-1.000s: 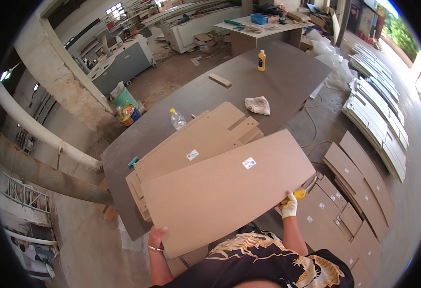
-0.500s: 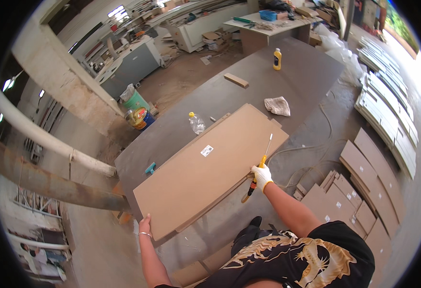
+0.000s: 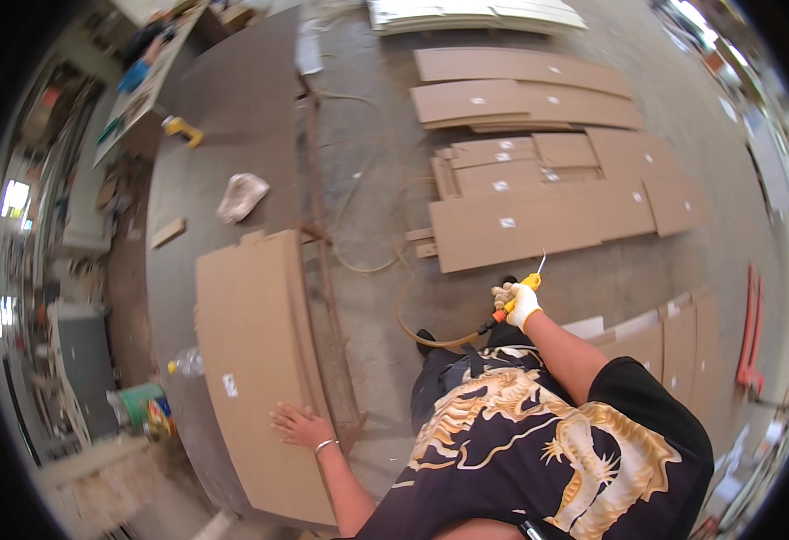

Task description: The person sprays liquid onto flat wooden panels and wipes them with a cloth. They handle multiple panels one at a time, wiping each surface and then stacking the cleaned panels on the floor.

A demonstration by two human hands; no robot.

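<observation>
Resting flat on the long brown board [image 3: 255, 360], the left hand [image 3: 300, 425] has its fingers spread near the edge that overhangs the grey worktable [image 3: 224, 117], pressing rather than gripping. The right hand [image 3: 519, 304], in a pale glove, is closed around an air blow gun [image 3: 513, 301] with a yellow and orange body and a thin metal nozzle pointing up, held out over the floor, well apart from the board. With only a flat palm on it, the board could slide or tip off the table edge, and the hose [image 3: 412, 315] looping near the feet could snag a step. A small white square label [image 3: 230, 385] sits on the board near the left hand; similar white labels mark the floor panels [image 3: 538, 220]. A yellow bottle [image 3: 181, 130] stands at the table's far end, beside a crumpled rag [image 3: 242, 196]
</observation>
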